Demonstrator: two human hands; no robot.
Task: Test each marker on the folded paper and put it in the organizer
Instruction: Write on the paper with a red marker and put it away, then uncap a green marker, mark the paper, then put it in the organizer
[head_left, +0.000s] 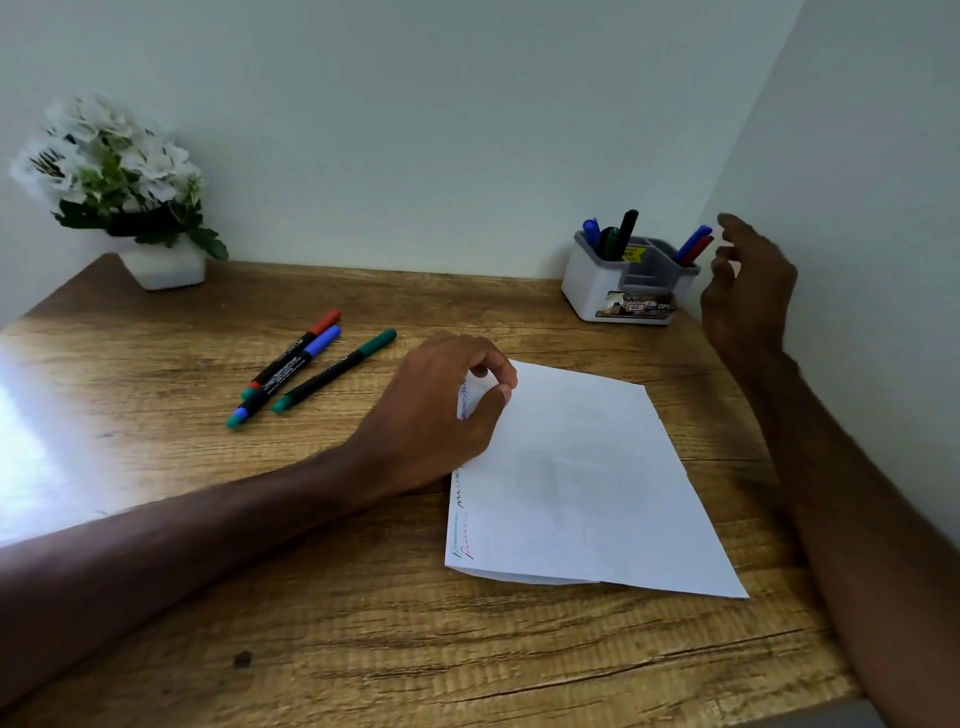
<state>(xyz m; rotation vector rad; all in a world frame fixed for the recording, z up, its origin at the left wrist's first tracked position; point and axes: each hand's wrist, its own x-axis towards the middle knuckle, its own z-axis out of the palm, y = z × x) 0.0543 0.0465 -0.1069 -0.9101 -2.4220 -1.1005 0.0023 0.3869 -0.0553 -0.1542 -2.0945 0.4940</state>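
A folded white paper (587, 478) lies on the wooden desk (363, 623), with coloured scribbles along its left edge. My left hand (441, 410) rests on that left edge, fingers curled and pressing the sheet down. Three markers lie side by side left of the paper: red (296, 353), blue (285, 376) and green (335, 370). A white and grey organizer (623, 291) stands at the back right with several markers upright in it. My right hand (748, 291) hovers just right of the organizer, fingers loosely apart and holding nothing.
A white pot of white flowers (124, 197) stands at the back left corner. Walls close the desk at the back and on the right. Bright glare covers the desk's left edge.
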